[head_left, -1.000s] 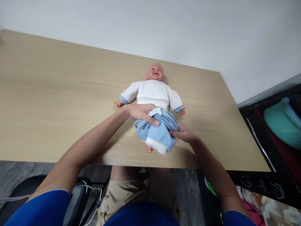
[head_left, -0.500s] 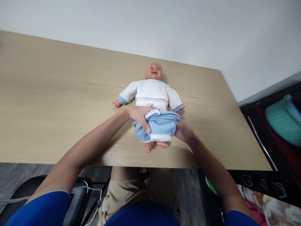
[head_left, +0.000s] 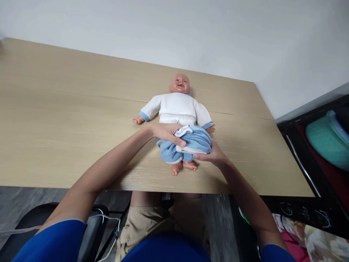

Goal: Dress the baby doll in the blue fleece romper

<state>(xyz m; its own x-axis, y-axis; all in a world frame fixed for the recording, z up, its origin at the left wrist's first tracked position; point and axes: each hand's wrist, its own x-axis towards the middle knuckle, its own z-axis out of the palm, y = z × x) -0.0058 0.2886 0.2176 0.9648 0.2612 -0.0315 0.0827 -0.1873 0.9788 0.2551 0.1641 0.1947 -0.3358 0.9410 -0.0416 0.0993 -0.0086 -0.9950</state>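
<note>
A person's left grip [head_left: 169,132] clasps the near side of a bunched blue garment [head_left: 198,137], thumb on top, fingers partly hidden, while the right grip [head_left: 214,153] pinches its other side, thumb along the white-trimmed lower edge. The garment lies over the legs of a doll [head_left: 177,104], its bare feet [head_left: 190,165] just below the grips, its head [head_left: 180,83] beyond them. A wood-toned desk [head_left: 81,120] spreads around; a teal basin [head_left: 327,142] sits well right of the right grip.

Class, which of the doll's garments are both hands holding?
The white-trimmed blue pants, bunched above its feet; the sweater and the layer just below it are mainly white.
</note>
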